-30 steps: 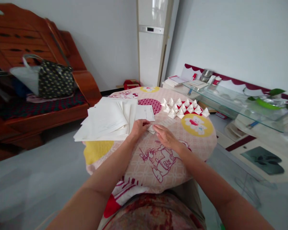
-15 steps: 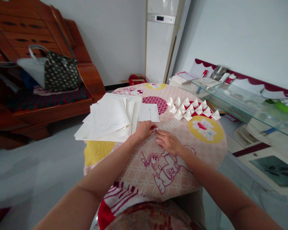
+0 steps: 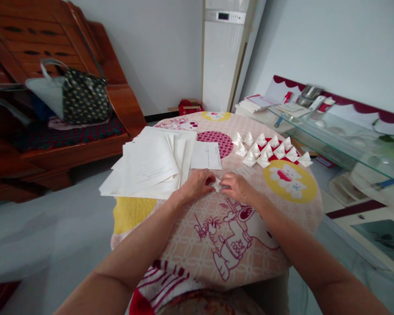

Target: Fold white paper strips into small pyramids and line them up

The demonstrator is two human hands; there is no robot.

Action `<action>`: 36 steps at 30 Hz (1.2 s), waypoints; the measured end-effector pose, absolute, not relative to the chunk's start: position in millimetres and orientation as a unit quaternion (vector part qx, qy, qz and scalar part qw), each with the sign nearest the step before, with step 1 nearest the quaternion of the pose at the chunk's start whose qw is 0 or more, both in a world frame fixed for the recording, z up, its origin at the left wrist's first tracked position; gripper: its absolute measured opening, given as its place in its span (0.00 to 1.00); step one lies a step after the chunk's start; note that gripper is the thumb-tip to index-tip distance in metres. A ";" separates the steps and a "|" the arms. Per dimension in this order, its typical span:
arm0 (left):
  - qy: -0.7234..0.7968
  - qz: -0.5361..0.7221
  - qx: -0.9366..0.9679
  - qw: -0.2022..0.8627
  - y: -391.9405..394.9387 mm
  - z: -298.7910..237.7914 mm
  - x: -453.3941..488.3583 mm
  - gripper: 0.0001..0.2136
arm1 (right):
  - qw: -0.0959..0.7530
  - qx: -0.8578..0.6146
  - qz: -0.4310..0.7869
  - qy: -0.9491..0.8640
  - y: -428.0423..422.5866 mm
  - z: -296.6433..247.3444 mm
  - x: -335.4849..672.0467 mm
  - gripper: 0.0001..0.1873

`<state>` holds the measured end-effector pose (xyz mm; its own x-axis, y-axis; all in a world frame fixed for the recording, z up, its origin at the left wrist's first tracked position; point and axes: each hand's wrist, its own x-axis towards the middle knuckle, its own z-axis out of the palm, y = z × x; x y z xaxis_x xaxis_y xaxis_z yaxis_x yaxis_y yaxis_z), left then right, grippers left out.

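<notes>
Over the middle of the round table, a small folded piece of white paper (image 3: pixel 216 185) is held between my two hands. My left hand (image 3: pixel 198 183) pinches its left side, fingers closed and partly hidden behind the knuckles. On the other side my right hand (image 3: pixel 237 186) grips the right edge with thumb and fingertips. To the right stand several small folded paper boats (image 3: pixel 265 154), grouped in rows. A stack of white paper sheets (image 3: pixel 147 162) lies left of my hands, and a smaller printed paper (image 3: pixel 206 155) rests just beyond them.
A pink patterned tablecloth (image 3: pixel 197 245) covers the table. At the right is a glass shelf (image 3: pixel 344 144) holding cups and papers. A wooden bench (image 3: pixel 124 105) with bags (image 3: pixel 83 96) stands at the left, and a tall white air conditioner (image 3: pixel 221 61) at the back.
My right hand has shifted from lying over the paper to gripping its right edge. The folded paper now shows more between my hands. The view has shifted slightly.
</notes>
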<state>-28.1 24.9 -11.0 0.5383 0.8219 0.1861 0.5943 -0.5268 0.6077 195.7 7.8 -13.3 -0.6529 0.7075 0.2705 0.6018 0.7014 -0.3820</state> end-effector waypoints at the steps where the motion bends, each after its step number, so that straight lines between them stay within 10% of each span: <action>1: 0.419 0.234 0.842 0.245 23.5 -10.7 -27.9 0.07 | 0.201 -0.362 0.129 -0.901 8.7 -14.2 195.7 0.06; 22: 0.482 0.222 0.814 0.236 17.3 -4.1 -27.4 0.07 | 0.260 -0.436 0.134 -0.851 12.7 -21.1 191.1 0.14; 36: 0.554 0.176 0.773 0.254 21.3 -2.3 -22.3 0.09 | 0.133 -0.558 0.298 -0.763 31.0 7.8 180.2 0.08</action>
<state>-22.3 21.3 -2.3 0.3233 0.9463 -0.0099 0.7674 -0.2560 0.5879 180.2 31.0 7.8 -0.3426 0.9305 -0.1293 0.7713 0.2001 -0.6041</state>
